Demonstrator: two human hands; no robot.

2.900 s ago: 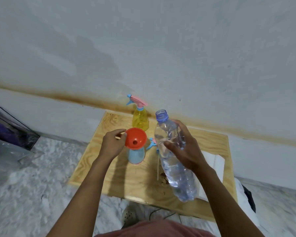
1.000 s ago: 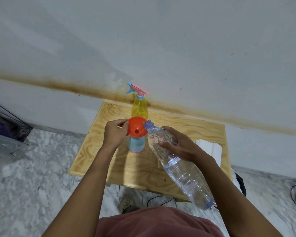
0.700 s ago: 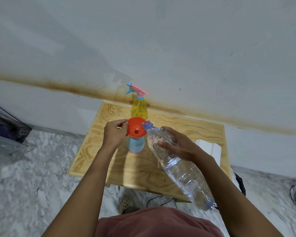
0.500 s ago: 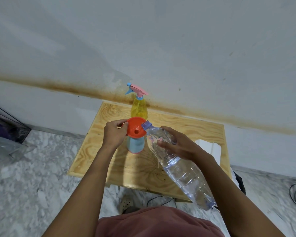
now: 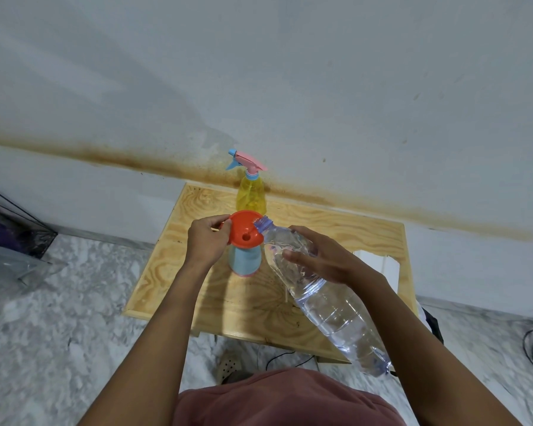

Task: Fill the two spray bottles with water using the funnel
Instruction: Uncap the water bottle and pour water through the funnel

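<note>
A person's left grip (image 5: pixel 207 241) pinches an orange plastic funnel (image 5: pixel 243 232) steady atop a blue spray bottle (image 5: pixel 245 260), so the right grip (image 5: pixel 323 260), clamped round a tilted clear water bottle (image 5: pixel 336 312), can pour.

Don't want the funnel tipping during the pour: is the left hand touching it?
Touching. The head view shows the left hand pinching the funnel at its left rim, thumb and fingers curled on the edge.

There is one counter (image 5: pixel 336 222), one yellow spray bottle (image 5: pixel 250 196), one blue spray bottle (image 5: pixel 245 261), one orange funnel (image 5: pixel 240 224) and one clear water bottle (image 5: pixel 336 309).
</note>
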